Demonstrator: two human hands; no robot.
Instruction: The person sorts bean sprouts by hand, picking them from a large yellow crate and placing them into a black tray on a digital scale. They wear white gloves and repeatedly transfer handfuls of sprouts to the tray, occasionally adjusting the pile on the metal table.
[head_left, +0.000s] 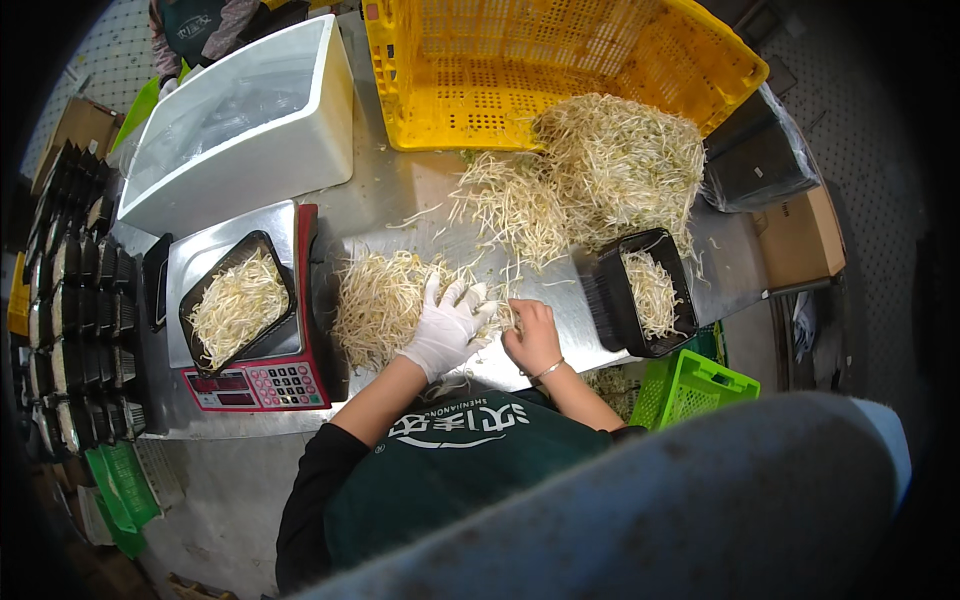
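My left hand (448, 328), in a white glove, rests with spread fingers on the right side of a pile of bean sprouts (382, 304). My bare right hand (534, 337), a bracelet at its wrist, is just to the right, its bent fingertips at a few loose sprouts; whether it pinches them I cannot tell. A black plastic tray (285, 311) filled with sprouts lies on the digital scale (304, 300) at the left. To the right, a stack of black trays (611, 300) holds sprouts in its top one. A larger sprout heap (622, 165) lies beyond my hands.
A yellow plastic crate (480, 139) lies tipped behind the heap. A white foam box (300, 161) stands at the back left, near another person (199, 30). Stacked packed trays (67, 315) line the far left. A green crate (694, 386) and cardboard box (806, 240) are at the right.
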